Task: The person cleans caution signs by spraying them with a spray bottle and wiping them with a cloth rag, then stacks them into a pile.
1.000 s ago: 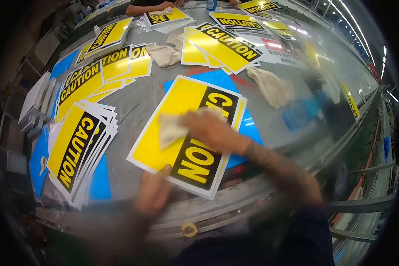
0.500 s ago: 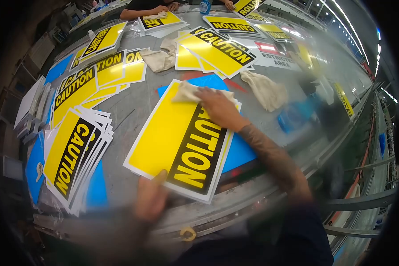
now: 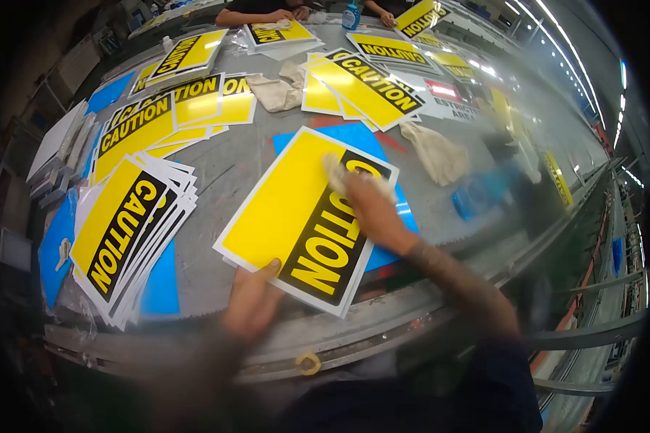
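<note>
Your right hand [image 3: 372,209] lies over the upper right part of the CAUTION sign [image 3: 267,213], the one at the center of the frame, with its fingers bent down onto a bunched cream cloth [image 3: 332,172]. The fingers close around the cloth, which shows on both sides of them, covering the first letters near the upper end of the black band [image 3: 316,252].

The sign's long axis slants from lower left to upper right, and the band runs along it on the sign's right side. Your right hand is the nearer to the upper end; most of the bare yellow face lies to the left and lower left of its fingers, while the uncovered letters run below them.

Your left hand [image 3: 251,307] is the nearer to the lower end. Its thumb rests on the yellow face at the lower edge, just left of the band; you can't tell whether the other fingers pinch the sign from beneath, as they are blurred and partly hidden.

Blue sheeting [image 3: 408,216] shows from under the sign at its top and right. A loose cloth [image 3: 438,155] lies apart from the sign, at upper right.
</note>
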